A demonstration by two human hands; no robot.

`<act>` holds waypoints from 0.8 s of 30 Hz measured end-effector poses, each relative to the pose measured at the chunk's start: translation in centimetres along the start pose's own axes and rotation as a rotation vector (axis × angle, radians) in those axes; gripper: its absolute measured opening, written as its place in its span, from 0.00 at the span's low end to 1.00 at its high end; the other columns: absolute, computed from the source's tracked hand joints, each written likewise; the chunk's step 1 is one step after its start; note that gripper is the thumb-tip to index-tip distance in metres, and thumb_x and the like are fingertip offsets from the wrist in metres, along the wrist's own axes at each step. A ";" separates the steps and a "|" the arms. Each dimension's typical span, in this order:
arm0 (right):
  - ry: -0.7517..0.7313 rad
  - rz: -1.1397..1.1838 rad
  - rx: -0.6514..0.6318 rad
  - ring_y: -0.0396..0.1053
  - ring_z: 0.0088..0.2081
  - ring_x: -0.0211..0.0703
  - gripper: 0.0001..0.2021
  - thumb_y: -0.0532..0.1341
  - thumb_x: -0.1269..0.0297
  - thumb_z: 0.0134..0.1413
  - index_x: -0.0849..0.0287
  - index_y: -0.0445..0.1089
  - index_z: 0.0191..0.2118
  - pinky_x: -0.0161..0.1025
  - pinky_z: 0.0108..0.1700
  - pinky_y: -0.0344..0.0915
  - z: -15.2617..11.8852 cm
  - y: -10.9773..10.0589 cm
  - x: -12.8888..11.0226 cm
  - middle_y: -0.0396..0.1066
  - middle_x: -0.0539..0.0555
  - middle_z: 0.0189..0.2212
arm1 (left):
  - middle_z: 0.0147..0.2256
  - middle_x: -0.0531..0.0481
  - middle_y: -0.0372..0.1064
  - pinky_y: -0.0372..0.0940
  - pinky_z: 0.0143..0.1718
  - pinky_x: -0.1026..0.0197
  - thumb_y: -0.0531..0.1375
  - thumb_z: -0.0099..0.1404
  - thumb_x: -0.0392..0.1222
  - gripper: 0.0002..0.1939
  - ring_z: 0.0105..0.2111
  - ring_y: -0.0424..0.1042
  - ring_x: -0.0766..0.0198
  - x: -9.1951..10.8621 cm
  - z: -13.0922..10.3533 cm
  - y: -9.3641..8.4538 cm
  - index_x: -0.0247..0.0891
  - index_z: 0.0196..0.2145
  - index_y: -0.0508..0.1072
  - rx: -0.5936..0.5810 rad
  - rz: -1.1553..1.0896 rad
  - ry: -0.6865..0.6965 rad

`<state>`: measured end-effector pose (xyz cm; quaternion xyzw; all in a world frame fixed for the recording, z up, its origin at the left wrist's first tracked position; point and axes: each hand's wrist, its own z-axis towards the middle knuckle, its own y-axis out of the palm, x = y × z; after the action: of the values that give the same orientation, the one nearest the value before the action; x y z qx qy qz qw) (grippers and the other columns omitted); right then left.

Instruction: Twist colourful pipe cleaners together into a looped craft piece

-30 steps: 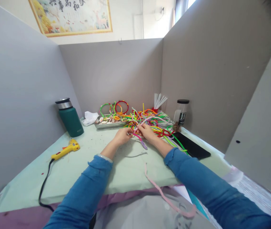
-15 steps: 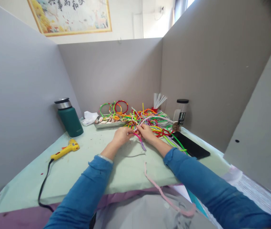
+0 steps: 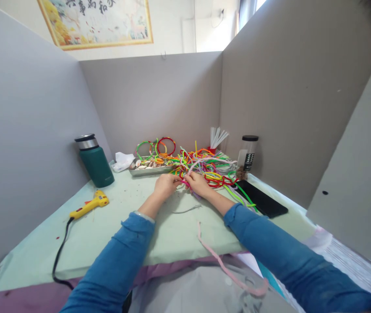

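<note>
My left hand (image 3: pixel 166 186) is closed in a pinch on a magenta pipe cleaner (image 3: pixel 185 183). Touching the same piece from the right, my right hand (image 3: pixel 198 183) has its fingers pressed together; a pale pink stem (image 3: pixel 201 161) rises from its fingertips. A purple end hangs partly hidden below the right fingers. Just behind both hands lies a tangled pile of colourful pipe cleaners (image 3: pixel 216 177). A thin grey stem (image 3: pixel 187 210) rests on the table in front of them.
A metal tray (image 3: pixel 151 171) of shells stands behind my left hand. On the left are a green bottle (image 3: pixel 96 165) and a yellow glue gun (image 3: pixel 89 206) with a cord. A black phone (image 3: pixel 262 200), a clear jar (image 3: pixel 247 156) and a pink stem (image 3: pixel 219 261) are rightward.
The magenta and purple end has swung in under my right fingers. The pale pink stem's far end has moved left, and the thin grey stem has shifted slightly.
</note>
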<state>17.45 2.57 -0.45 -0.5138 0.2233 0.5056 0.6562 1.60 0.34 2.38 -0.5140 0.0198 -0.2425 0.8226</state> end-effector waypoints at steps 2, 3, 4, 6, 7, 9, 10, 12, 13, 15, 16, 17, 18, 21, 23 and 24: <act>-0.025 -0.069 -0.024 0.61 0.18 0.33 0.12 0.49 0.59 0.57 0.61 0.63 0.32 0.30 0.24 0.56 -0.2 0.3 -0.2 0.68 0.49 0.19 | 0.31 0.49 0.75 0.59 0.32 0.65 0.57 0.58 0.45 0.11 0.30 0.70 0.64 0.0 0.0 0.1 0.44 0.35 0.78 -0.002 -0.001 0.004; -0.040 -0.109 0.004 0.63 0.20 0.34 0.11 0.50 0.60 0.57 0.61 0.63 0.30 0.30 0.26 0.56 -0.2 0.4 -0.3 0.68 0.50 0.19 | 0.31 0.49 0.75 0.59 0.32 0.65 0.57 0.58 0.45 0.11 0.30 0.70 0.64 0.0 0.1 0.1 0.44 0.36 0.78 -0.009 -0.004 0.012; -0.046 -0.141 0.033 0.63 0.22 0.35 0.11 0.51 0.60 0.56 0.61 0.64 0.29 0.31 0.27 0.56 -0.2 0.4 -0.4 0.68 0.50 0.20 | 0.31 0.49 0.75 0.59 0.32 0.65 0.57 0.58 0.44 0.11 0.30 0.70 0.64 0.0 0.1 0.2 0.43 0.36 0.78 -0.014 -0.005 0.021; -0.025 -0.162 0.061 0.64 0.24 0.35 0.11 0.51 0.61 0.56 0.61 0.63 0.28 0.31 0.27 0.55 -0.1 0.5 -0.5 0.67 0.51 0.20 | 0.32 0.48 0.74 0.59 0.33 0.66 0.57 0.57 0.42 0.12 0.30 0.69 0.64 -0.1 0.2 0.3 0.43 0.37 0.77 -0.020 -0.001 0.041; -0.002 -0.144 0.047 0.63 0.23 0.35 0.12 0.51 0.60 0.56 0.61 0.63 0.28 0.31 0.26 0.55 -0.1 0.4 -0.5 0.67 0.50 0.19 | 0.32 0.48 0.74 0.59 0.34 0.66 0.58 0.56 0.41 0.12 0.31 0.69 0.64 -0.2 0.3 0.4 0.43 0.38 0.77 -0.020 0.002 0.051; 0.042 -0.077 -0.011 0.61 0.20 0.34 0.13 0.49 0.59 0.56 0.61 0.63 0.28 0.30 0.24 0.54 0.0 0.4 -0.6 0.64 0.49 0.17 | 0.33 0.48 0.74 0.59 0.34 0.66 0.58 0.56 0.40 0.12 0.31 0.69 0.64 -0.4 0.4 0.6 0.42 0.38 0.77 -0.016 0.007 0.063; 0.058 -0.036 -0.038 0.59 0.18 0.34 0.13 0.49 0.58 0.56 0.61 0.62 0.29 0.30 0.22 0.53 0.0 0.3 -0.6 0.62 0.47 0.16 | 0.32 0.48 0.74 0.59 0.34 0.66 0.57 0.56 0.39 0.12 0.31 0.69 0.64 -0.5 0.4 0.6 0.41 0.37 0.77 -0.013 0.004 0.064; 0.080 0.046 -0.078 0.56 0.15 0.32 0.12 0.49 0.58 0.57 0.60 0.61 0.30 0.30 0.19 0.52 -0.2 0.3 -0.6 0.60 0.46 0.15 | 0.32 0.48 0.73 0.59 0.34 0.66 0.57 0.56 0.39 0.11 0.31 0.68 0.64 -0.6 0.5 0.7 0.40 0.36 0.78 -0.002 -0.015 0.066; 0.087 0.082 -0.092 0.55 0.14 0.32 0.12 0.49 0.58 0.57 0.60 0.61 0.30 0.30 0.18 0.51 -0.2 0.4 -0.7 0.59 0.45 0.14 | 0.32 0.48 0.73 0.59 0.34 0.66 0.57 0.56 0.39 0.11 0.31 0.68 0.64 -0.7 0.5 0.8 0.40 0.35 0.78 0.005 -0.027 0.065; 0.088 0.139 -0.106 0.53 0.13 0.31 0.11 0.49 0.58 0.57 0.60 0.60 0.30 0.29 0.17 0.50 -0.4 0.4 -0.7 0.58 0.44 0.14 | 0.32 0.48 0.73 0.59 0.33 0.66 0.57 0.56 0.40 0.11 0.30 0.68 0.65 -0.7 0.5 0.8 0.39 0.35 0.78 0.015 -0.043 0.059; 0.085 0.158 -0.109 0.53 0.12 0.30 0.11 0.49 0.59 0.57 0.60 0.60 0.30 0.29 0.16 0.50 -0.4 0.4 -0.7 0.58 0.44 0.14 | 0.32 0.48 0.73 0.59 0.33 0.66 0.58 0.56 0.40 0.11 0.30 0.68 0.65 -0.8 0.5 0.8 0.39 0.35 0.78 0.017 -0.045 0.058; 0.082 0.170 -0.112 0.53 0.12 0.30 0.11 0.49 0.59 0.56 0.60 0.59 0.30 0.29 0.16 0.50 -0.4 0.4 -0.7 0.58 0.44 0.14 | 0.31 0.48 0.73 0.59 0.33 0.66 0.58 0.56 0.41 0.11 0.29 0.67 0.66 -0.8 0.5 0.8 0.39 0.35 0.78 0.020 -0.043 0.058; 0.079 0.178 -0.115 0.53 0.12 0.30 0.10 0.49 0.59 0.56 0.60 0.59 0.29 0.29 0.16 0.50 -0.4 0.4 -0.7 0.58 0.44 0.14 | 0.31 0.49 0.72 0.59 0.33 0.66 0.58 0.56 0.41 0.11 0.29 0.67 0.66 -0.7 0.5 0.8 0.39 0.35 0.78 0.022 -0.040 0.059; 0.080 0.188 -0.126 0.53 0.12 0.30 0.10 0.50 0.60 0.57 0.60 0.59 0.29 0.29 0.15 0.50 -0.4 0.4 -0.6 0.58 0.44 0.14 | 0.30 0.49 0.72 0.58 0.31 0.66 0.59 0.55 0.42 0.11 0.28 0.66 0.67 -0.7 0.5 0.7 0.39 0.34 0.78 0.030 -0.039 0.065; 0.085 0.192 -0.129 0.53 0.12 0.30 0.10 0.50 0.60 0.57 0.60 0.59 0.29 0.29 0.15 0.49 -0.4 0.3 -0.7 0.58 0.44 0.14 | 0.29 0.49 0.72 0.58 0.31 0.66 0.59 0.55 0.42 0.11 0.28 0.66 0.67 -0.7 0.4 0.6 0.40 0.34 0.79 0.028 -0.041 0.069; 0.087 0.193 -0.129 0.53 0.12 0.30 0.10 0.50 0.61 0.57 0.60 0.59 0.29 0.29 0.15 0.49 -0.4 0.3 -0.7 0.58 0.44 0.14 | 0.30 0.49 0.72 0.58 0.31 0.66 0.59 0.56 0.42 0.11 0.28 0.66 0.67 -0.7 0.4 0.6 0.40 0.34 0.79 0.027 -0.044 0.072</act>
<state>17.01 1.86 -0.13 -0.5524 0.2671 0.5570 0.5598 1.30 1.20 1.94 -0.4942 0.0351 -0.2790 0.8226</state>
